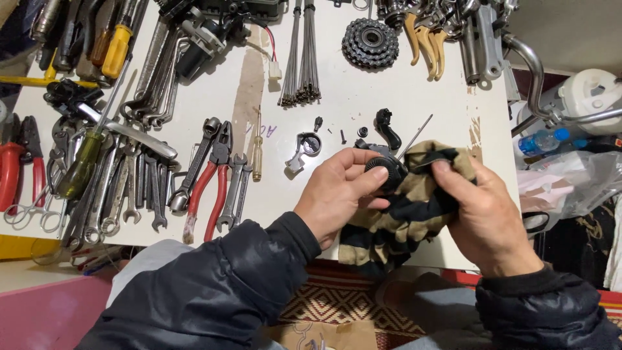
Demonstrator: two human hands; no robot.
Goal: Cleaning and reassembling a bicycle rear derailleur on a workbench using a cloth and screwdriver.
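My left hand (340, 191) grips a small black round mechanical part (382, 170) with a ribbed edge, thumb and fingers closed around it. My right hand (483, 210) holds a tan and black striped cloth (405, 217) and presses a fold of it against the part. The cloth hangs down over the front edge of the white table (414, 97). Just beyond my hands lie a black curved lever (387, 128), a thin metal rod (416, 135), a grey clamp piece (304, 150) and a few small screws and nuts.
Red-handled pliers (210, 188), several wrenches (139, 188) and screwdrivers (116, 45) cover the table's left. A bundle of spokes (301, 58) and a sprocket cluster (370, 42) lie at the back, with brake levers (424, 39) beside them. A water bottle (541, 141) and plastic bags (570, 181) sit at right.
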